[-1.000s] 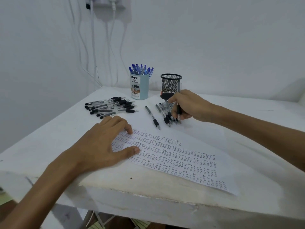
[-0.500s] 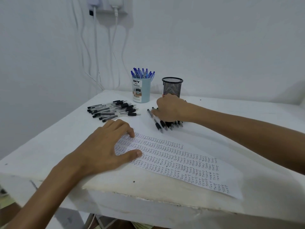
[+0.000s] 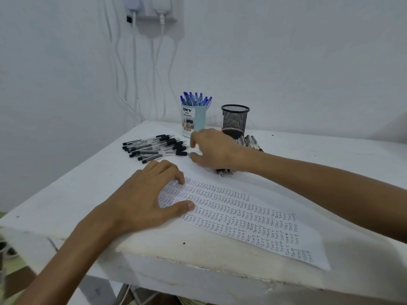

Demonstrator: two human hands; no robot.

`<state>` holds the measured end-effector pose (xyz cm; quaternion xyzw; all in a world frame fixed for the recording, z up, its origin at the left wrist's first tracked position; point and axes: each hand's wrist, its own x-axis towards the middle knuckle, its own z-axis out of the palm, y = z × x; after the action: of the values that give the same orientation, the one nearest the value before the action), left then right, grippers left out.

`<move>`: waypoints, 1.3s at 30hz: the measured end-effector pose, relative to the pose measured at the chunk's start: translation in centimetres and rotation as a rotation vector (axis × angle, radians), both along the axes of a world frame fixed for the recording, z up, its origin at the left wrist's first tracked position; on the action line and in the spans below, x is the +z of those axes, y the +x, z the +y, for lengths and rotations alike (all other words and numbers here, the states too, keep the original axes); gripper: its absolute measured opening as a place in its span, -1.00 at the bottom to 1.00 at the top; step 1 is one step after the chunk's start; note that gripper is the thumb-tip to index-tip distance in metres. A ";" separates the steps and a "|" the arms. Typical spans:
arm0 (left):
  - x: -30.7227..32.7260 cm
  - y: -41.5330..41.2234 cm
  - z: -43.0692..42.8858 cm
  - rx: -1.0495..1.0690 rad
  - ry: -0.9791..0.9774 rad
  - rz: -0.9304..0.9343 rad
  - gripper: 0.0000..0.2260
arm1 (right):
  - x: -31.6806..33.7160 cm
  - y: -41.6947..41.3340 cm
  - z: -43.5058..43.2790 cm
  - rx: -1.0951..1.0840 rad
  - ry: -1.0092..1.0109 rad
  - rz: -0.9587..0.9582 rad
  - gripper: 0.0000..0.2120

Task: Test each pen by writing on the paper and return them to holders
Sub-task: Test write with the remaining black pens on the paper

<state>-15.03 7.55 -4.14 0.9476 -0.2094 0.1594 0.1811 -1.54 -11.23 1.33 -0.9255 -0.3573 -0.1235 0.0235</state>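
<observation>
Sheet of paper (image 3: 253,221), filled with rows of "TEST", along near edge of tabletop (image 3: 330,164). Left hand (image 3: 145,201) flat on its left end, fingers straight and spread. Right hand (image 3: 213,150) over a bundle of pens (image 3: 250,142) mid-tabletop, thumb and forefinger parted; grip on the bundle: cannot tell. Pile of black pens (image 3: 154,148) toward left edge. Blue cup (image 3: 195,119) of blue pens (image 3: 196,100) and black mesh cup (image 3: 235,119) at far edge.

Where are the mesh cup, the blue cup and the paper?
mesh cup (image 3: 235,119): head view, mesh wall.
blue cup (image 3: 199,118): head view, bare side wall.
paper (image 3: 242,216): head view, written middle.
</observation>
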 end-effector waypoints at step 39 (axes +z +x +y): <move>-0.1 0.0 0.0 -0.003 0.006 -0.014 -0.49 | -1.0 -5.7 -7.1 0.093 1.097 0.632 -0.43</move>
<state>-14.99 7.59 -4.24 0.9466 -0.2128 0.1653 0.1769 -7.22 -18.33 0.31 -0.7541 -0.2575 -0.0085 0.6041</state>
